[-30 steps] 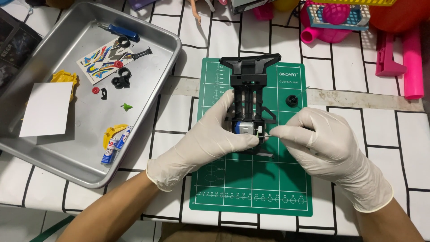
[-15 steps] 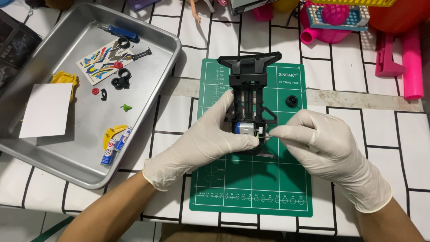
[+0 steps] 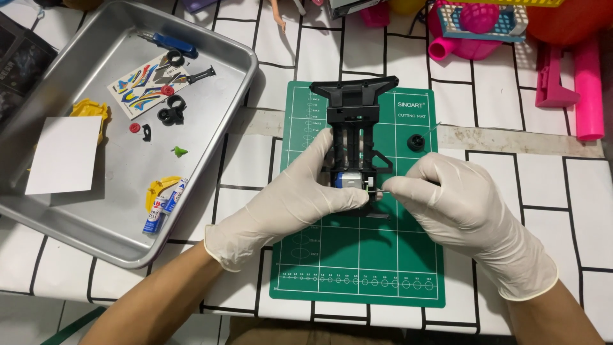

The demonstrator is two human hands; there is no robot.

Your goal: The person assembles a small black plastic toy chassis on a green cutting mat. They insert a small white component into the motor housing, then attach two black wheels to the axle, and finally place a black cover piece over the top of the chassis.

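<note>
A person in white gloves works over a green cutting mat (image 3: 357,255) on a white tiled tabletop. On the mat lies a black toy car chassis (image 3: 353,121), its wide bumper end pointing away from the person. The left hand (image 3: 300,195) is closed around the chassis's near end, thumb and fingers curled about a small silver motor (image 3: 348,181) seated there. The right hand (image 3: 456,204) is pinched shut on a thin metal pin or shaft (image 3: 382,191) at the motor's right side. The step in hand looks like seating or fitting this small part at the motor; it seems to call for a steady chassis and a fine, straight push or pull. A small black gear-like piece (image 3: 416,142) sits apart on the mat's right edge. To the left, a metal tray (image 3: 236,89) holds a sticker sheet (image 3: 148,84), a blue-handled tool (image 3: 171,43), black wheels (image 3: 171,115), a white card (image 3: 62,154) and two batteries (image 3: 161,207). Pink plastic toys (image 3: 575,83) crowd the far right, well clear of both hands.
</note>
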